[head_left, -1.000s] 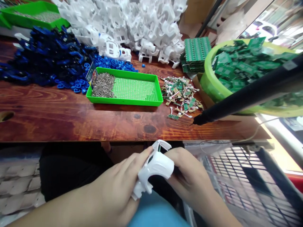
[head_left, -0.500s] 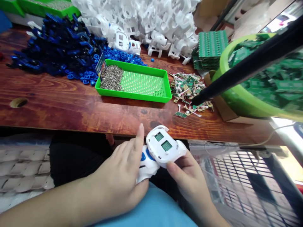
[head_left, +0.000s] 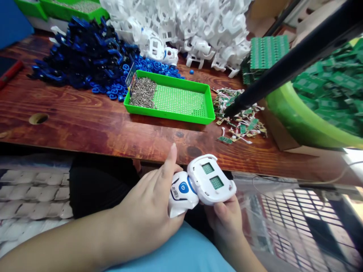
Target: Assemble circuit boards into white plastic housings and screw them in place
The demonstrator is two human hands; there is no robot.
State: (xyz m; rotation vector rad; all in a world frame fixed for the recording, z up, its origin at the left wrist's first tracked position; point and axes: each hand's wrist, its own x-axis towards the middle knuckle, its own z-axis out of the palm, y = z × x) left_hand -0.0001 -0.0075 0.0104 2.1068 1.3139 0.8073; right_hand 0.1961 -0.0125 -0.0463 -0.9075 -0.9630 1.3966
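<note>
Between my two hands, over my lap, is a white plastic toy robot body (head_left: 211, 183) with two small green-grid windows in its head and a blue power button on its chest. My left hand (head_left: 155, 196) is wrapped round the chest end, its index finger pointing up and away. My right hand (head_left: 227, 217) holds the head end from below and the near side, thumb at the rim. The fingers under the toy are hidden. Beyond it on the table stands a green tray (head_left: 170, 118) with small metal screws (head_left: 142, 92) heaped at its left end.
Behind the tray lie blue-black parts (head_left: 82, 56), small blue rings (head_left: 113, 90) and a big heap of white shells (head_left: 181, 26). Small wired circuit boards (head_left: 244, 126) lie to the right, by a green tub (head_left: 297, 121) of boards. A black pole (head_left: 283, 62) slants across the right side.
The toy has shifted right and turned slightly, so its chest with the blue button shows more. My right hand has moved lower beneath the head. The camera view has swung a little left.
</note>
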